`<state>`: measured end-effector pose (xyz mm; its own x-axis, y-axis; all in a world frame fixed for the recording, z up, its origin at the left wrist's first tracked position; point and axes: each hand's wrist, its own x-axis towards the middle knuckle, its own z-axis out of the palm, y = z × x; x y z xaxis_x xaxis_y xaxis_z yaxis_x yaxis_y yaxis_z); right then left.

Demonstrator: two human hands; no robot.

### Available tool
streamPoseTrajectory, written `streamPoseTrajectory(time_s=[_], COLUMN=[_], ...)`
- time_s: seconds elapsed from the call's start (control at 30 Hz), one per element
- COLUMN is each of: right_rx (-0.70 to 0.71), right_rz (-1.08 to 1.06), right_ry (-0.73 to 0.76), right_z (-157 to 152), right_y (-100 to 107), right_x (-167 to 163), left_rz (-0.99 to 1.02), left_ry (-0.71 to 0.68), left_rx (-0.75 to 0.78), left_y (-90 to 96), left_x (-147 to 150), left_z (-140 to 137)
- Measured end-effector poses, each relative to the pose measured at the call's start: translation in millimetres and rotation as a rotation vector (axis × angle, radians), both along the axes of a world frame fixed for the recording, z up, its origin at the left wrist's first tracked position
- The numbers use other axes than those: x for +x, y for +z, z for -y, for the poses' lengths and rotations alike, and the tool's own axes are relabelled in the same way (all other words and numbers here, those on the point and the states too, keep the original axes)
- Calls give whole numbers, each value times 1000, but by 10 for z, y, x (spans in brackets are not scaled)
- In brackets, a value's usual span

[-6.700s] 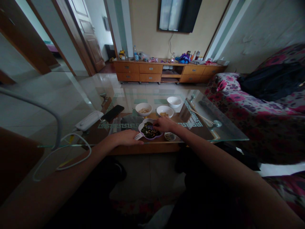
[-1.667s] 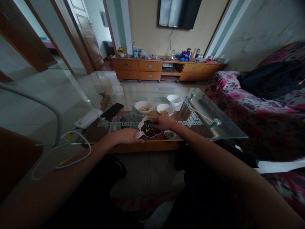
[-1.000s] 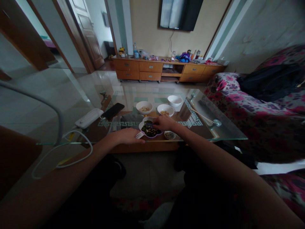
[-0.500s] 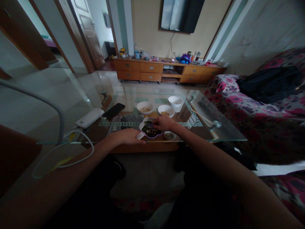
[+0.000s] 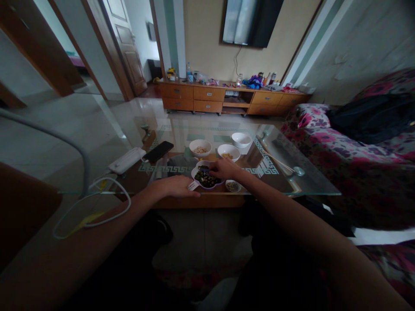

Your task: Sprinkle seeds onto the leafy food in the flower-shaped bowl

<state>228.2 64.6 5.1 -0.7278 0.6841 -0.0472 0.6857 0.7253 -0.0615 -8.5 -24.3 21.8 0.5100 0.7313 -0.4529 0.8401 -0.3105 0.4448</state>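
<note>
A flower-shaped bowl (image 5: 221, 183) with a pale rim stands near the front edge of the glass table. Dark and light mixed bits, like seeds or beans, fill it. My left hand (image 5: 181, 187) lies flat with fingers stretched out at the table edge, beside the bowl's pale handle-like tab (image 5: 193, 185). Over the bowl's far right side, my right hand (image 5: 226, 168) reaches in with fingers pinched together; what they hold, if anything, is hidden. Just right of the bowl sits a small dish (image 5: 233, 186) of greyish bits.
Behind are a white bowl (image 5: 200, 144) and another white bowl (image 5: 228, 148), both with pale bits inside, and a third white bowl (image 5: 241, 138). A phone (image 5: 159, 152) and a white power strip (image 5: 126, 161) lie left. Chopsticks (image 5: 278, 160) rest at right on the glass table (image 5: 311, 188).
The whole view has shifted slightly. My right fingers remain in the flower-shaped bowl with a small movement, and my left hand stays beside its tab.
</note>
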Motion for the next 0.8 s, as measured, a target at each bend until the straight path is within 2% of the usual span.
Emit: streamPoseTrajectory(time_s=[0.37,0.57,0.8], right_rx=[-36,-43,-71], right_rz=[-4,-18,-70], right_ry=[9,42,19], right_z=[3,-30,-13], right_y=[25,24,72], right_x=[11,31,65], left_rz=[31,9,27], left_ry=[54,54,127], left_rx=[-74,-53,-163], left_y=[5,59,99], left_x=[-16,3,18], left_z=[-9,8,38])
